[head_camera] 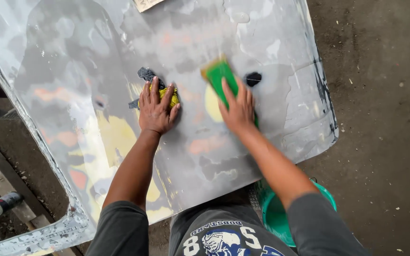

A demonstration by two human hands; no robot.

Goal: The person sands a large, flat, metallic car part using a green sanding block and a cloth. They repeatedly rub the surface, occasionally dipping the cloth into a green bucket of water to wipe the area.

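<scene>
A large grey car body panel, patched with yellow, orange and pale filler, lies flat in front of me. My left hand presses flat on a yellow and dark grey rag near the panel's middle. My right hand presses a green sanding block against the panel, fingers spread over it. A small dark hole in the panel sits just right of the block.
A green plastic bucket stands on the dirt floor below the panel's near edge, by my right arm. A spray can lies on a plank at the lower left. A sheet of sandpaper rests at the panel's far edge.
</scene>
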